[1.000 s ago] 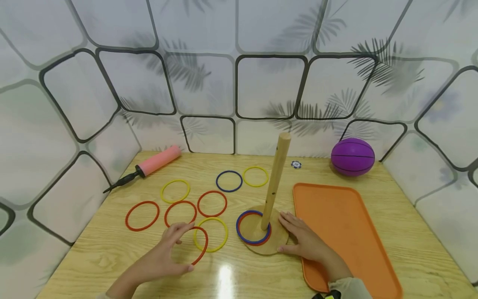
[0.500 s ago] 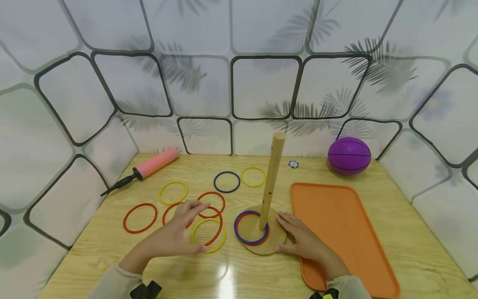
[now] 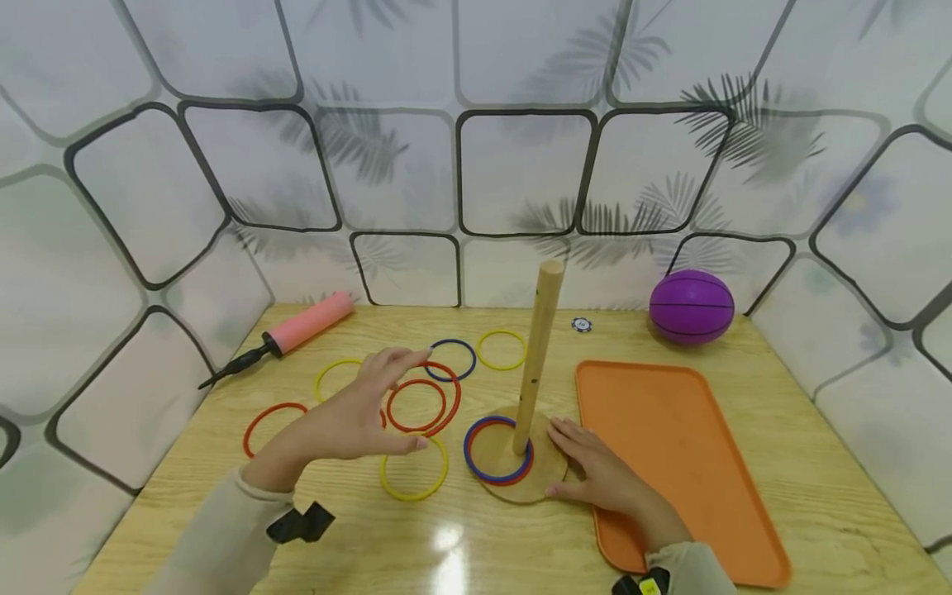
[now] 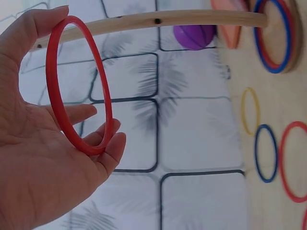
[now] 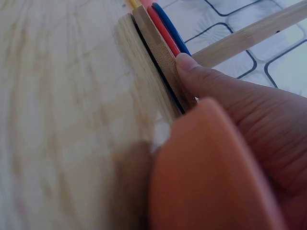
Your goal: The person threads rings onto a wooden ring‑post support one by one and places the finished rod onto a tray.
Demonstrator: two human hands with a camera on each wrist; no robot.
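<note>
Before me the table (image 3: 372, 545) stretches to the wall (image 3: 409, 178). On its right side lies an orange tray (image 3: 669, 446), and just left of that stands the wooden stand (image 3: 530, 380), its post upright on a round base. A pink pump (image 3: 301, 330) lies at the back left, a purple ball (image 3: 692, 307) at the back right. My right hand (image 3: 598, 475) rests on the base's right edge, fingers stretched out loosely, the thumb at its near rim. My left hand (image 3: 355, 416) pinches a red hoop (image 4: 52, 81) between thumb and fingers, raised above the table, left of the post and apart from it. Around the foot of the post lie a blue ring (image 3: 467, 453) and, beneath it, a red ring (image 3: 521, 478). Loose red, yellow and blue rings lie on the table further left, some partly hidden behind my left hand. Smallest is a chip (image 3: 582, 325) near the back.
</note>
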